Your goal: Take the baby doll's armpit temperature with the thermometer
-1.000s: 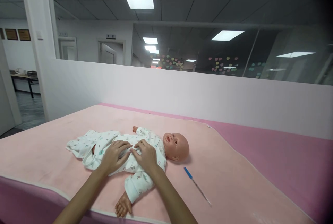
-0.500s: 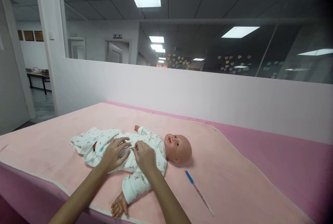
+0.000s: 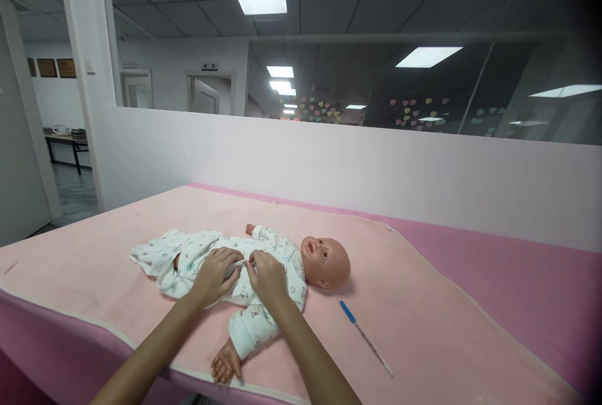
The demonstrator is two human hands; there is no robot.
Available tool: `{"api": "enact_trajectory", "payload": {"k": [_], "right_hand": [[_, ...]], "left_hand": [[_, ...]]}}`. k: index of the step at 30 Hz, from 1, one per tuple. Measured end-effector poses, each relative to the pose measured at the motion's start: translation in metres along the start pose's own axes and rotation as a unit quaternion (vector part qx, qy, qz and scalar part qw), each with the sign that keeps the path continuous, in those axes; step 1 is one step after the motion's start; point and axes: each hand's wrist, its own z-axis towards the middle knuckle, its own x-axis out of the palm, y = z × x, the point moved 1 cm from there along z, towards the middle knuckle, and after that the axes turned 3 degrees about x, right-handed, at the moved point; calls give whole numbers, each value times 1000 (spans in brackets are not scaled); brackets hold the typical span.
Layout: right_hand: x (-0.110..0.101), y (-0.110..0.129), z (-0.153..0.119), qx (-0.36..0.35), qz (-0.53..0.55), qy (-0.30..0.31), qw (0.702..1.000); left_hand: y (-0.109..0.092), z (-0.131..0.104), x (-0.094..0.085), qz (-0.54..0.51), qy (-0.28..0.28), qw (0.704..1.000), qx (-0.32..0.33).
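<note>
A baby doll (image 3: 325, 262) lies on its back on the pink padded sheet (image 3: 414, 323), its head to the right. It wears a white printed outfit (image 3: 254, 323). Over the doll's belly, my left hand (image 3: 217, 276) has its fingers curled round a fold of the cloth. Close beside it on the right, my right hand (image 3: 267, 276) pinches the same raised fold near the chest. The two hands are a small gap apart. A thermometer-like stick with a blue end (image 3: 348, 311) lies right of the doll, below its head.
A low white wall (image 3: 329, 167) with glass above it stands behind the table. The table's near edge (image 3: 188, 375) runs below the doll's outstretched hand. At the far left is a doorway with a dark-legged table (image 3: 70, 140) beyond it.
My left hand's fingers have closed more on the cloth, and a fold now shows stretched between both hands. The doll and stick appear slightly farther right and the view has shifted a little.
</note>
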Motion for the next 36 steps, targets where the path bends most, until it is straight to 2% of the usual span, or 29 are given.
{"api": "enact_trajectory", "payload": {"k": [9,16,29,36], "right_hand": [[-2,3,-1,7,-18,4,1000],[-2,4,-3,4,-22,1,1000],[-1,1,-3,1,4,-13,1000],[-5,5,-3,-11,16,-2,1000]], "left_hand": [[9,-1,1,-79,-23,996,-46],[8,1,0,-88,-31,993,-70],[10,3,-5,-179,-6,978,-109],[13,5,1,-134,-6,984,-119]]}}
